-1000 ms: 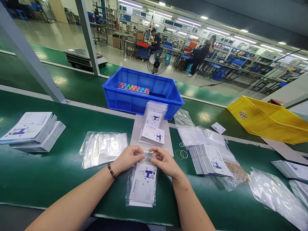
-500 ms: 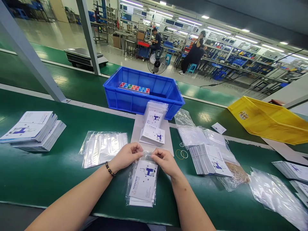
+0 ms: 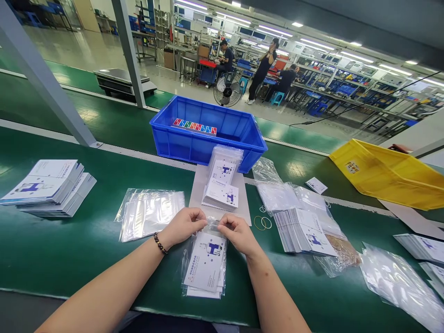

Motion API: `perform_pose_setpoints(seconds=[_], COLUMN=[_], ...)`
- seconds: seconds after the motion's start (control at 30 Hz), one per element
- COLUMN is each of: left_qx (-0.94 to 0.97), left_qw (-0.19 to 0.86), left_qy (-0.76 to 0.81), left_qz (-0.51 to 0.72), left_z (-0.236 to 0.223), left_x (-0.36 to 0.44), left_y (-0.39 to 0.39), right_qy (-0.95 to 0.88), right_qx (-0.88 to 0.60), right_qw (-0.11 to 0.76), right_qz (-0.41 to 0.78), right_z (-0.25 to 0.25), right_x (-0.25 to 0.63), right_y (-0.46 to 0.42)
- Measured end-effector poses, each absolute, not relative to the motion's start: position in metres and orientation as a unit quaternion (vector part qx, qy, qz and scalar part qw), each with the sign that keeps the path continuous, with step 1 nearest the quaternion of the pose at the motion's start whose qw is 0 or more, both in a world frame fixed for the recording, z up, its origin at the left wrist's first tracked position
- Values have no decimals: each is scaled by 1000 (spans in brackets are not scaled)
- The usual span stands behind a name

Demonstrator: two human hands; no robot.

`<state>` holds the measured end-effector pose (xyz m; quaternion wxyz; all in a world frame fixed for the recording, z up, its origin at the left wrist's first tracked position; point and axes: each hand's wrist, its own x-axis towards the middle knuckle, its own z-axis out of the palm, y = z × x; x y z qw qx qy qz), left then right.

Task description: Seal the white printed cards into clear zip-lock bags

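Note:
A clear plastic bag (image 3: pixel 224 266) lies in front of me with a white printed booklet (image 3: pixel 205 261) inside, showing a purple machine picture. My left hand (image 3: pixel 189 224) pinches the bag's upper edge on the left. On the right side of the same edge, my right hand (image 3: pixel 237 231) is closed with thumb against finger. More white sheets stick out below the booklet at the bag's lower end. Just beyond my hands stands a pile of bagged booklets (image 3: pixel 222 190) on a grey board (image 3: pixel 199 185). Flat clear bags (image 3: pixel 149 215) are stacked left of my left hand.
Behind the board stands a blue bin (image 3: pixel 208 143). Booklet stacks (image 3: pixel 45 182) sit far left, and a banded booklet stack (image 3: pixel 303 231) lies right, near rubber bands (image 3: pixel 262 223). A yellow bin (image 3: pixel 388 173) is at the back right. Metal posts (image 3: pixel 130 55) rise at left.
The booklet inside the bag has shifted slightly down and left; both hands keep their pinch on the bag's edge. In the background, a standing person has moved left.

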<state>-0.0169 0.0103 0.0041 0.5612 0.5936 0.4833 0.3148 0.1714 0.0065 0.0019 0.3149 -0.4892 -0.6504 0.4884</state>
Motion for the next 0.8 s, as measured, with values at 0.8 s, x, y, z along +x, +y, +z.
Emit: perform_pose_setpoints(seconds=[0.8], left_qx=[707], left_qw=[247], left_qy=[655], left_qz=[101], left_z=[32], left_x=[-71], left_y=[10], right_qy=[-712], right_qx=[-481], right_qw=[377], right_qz=[346], right_z=[3], right_x=[167], right_y=[3])
